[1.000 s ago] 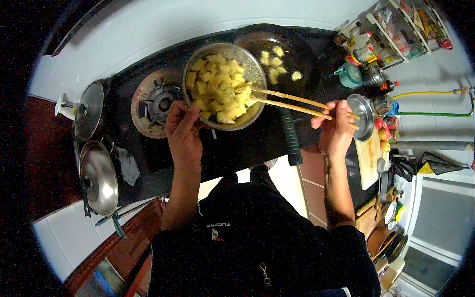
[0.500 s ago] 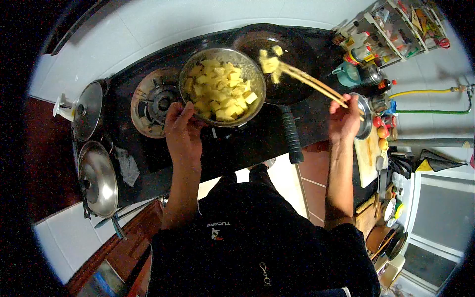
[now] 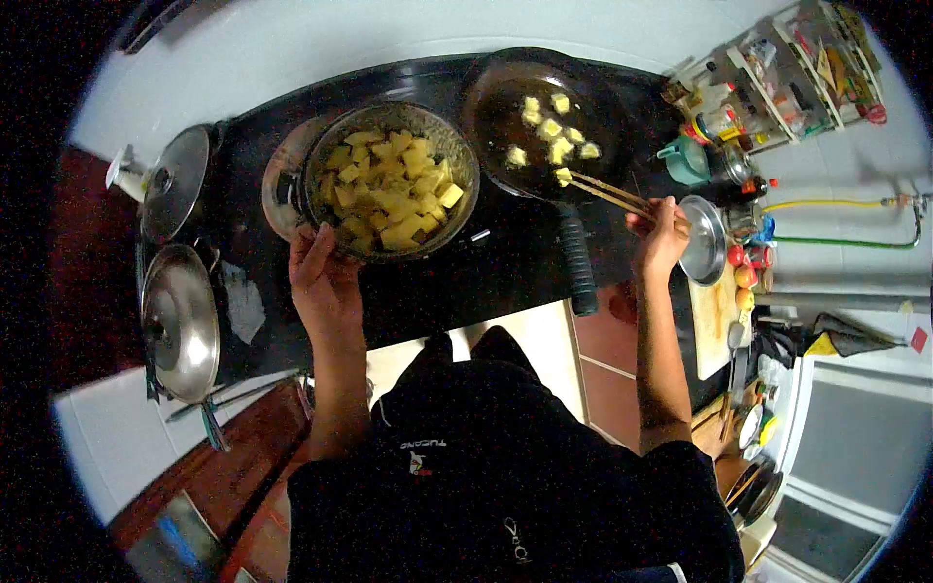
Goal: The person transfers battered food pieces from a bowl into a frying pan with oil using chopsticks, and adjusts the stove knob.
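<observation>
My left hand [image 3: 326,282] grips the near-left rim of a round metal bowl [image 3: 465,199] holding many yellow cubes [image 3: 384,180]. The bowl is tilted slightly and partly covers the left burner. In my right hand [image 3: 661,236] is a pair of wooden chopsticks [image 3: 612,193]. Their tips reach the near edge of a dark frying pan [image 3: 496,92], with one yellow cube [image 3: 563,177] at the tips. Several more cubes [image 3: 550,129] lie spread out in the pan. The pan's black handle [image 3: 576,262] points toward me.
Left, a gas burner [image 3: 282,185] and two lidded pans [image 3: 180,185]. Right, a metal plate [image 3: 702,241], a cutting board [image 3: 712,325], a green cup [image 3: 685,160], and a rack of bottles and jars [image 3: 768,83].
The bowl and my left hand have moved left. More cubes now lie apart in the pan. My right hand has moved the chopstick tips from above the pan to its near side.
</observation>
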